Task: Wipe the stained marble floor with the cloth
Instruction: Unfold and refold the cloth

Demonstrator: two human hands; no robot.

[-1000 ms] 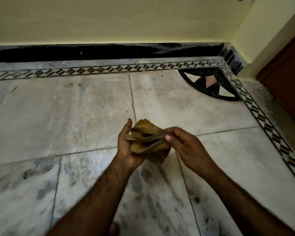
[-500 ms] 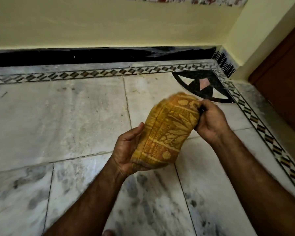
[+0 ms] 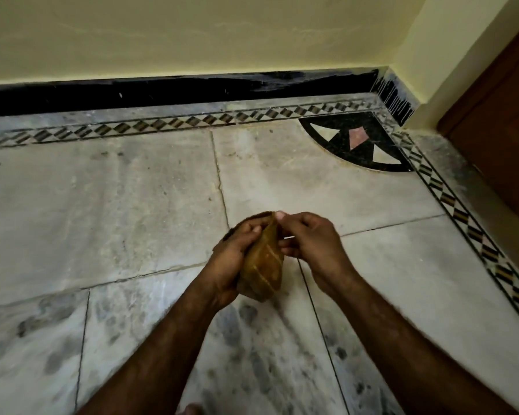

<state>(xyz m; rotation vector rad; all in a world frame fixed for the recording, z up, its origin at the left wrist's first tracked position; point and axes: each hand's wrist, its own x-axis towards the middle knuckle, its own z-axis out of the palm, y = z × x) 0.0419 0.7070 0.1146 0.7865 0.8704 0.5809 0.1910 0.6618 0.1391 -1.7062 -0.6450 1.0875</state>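
left grip (image 3: 232,259): curled round the cloth (image 3: 262,272)
right grip (image 3: 310,244): pinching cloth's top edge
floor (image 3: 132,211): marble, kinda smudgy

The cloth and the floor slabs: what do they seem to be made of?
The cloth: probably soft woven fabric, mustard with pale stripes; it bunches and folds. The floor: smooth stone, likely marble; grey veins, thin joints, dull sheen.

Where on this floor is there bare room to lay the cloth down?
The left hand and right hand hold the cloth mid-frame, the only crowded spot. Bare: the pale slab left of them, up to the diamond border strip; and the far slab between them and the black corner inlay.
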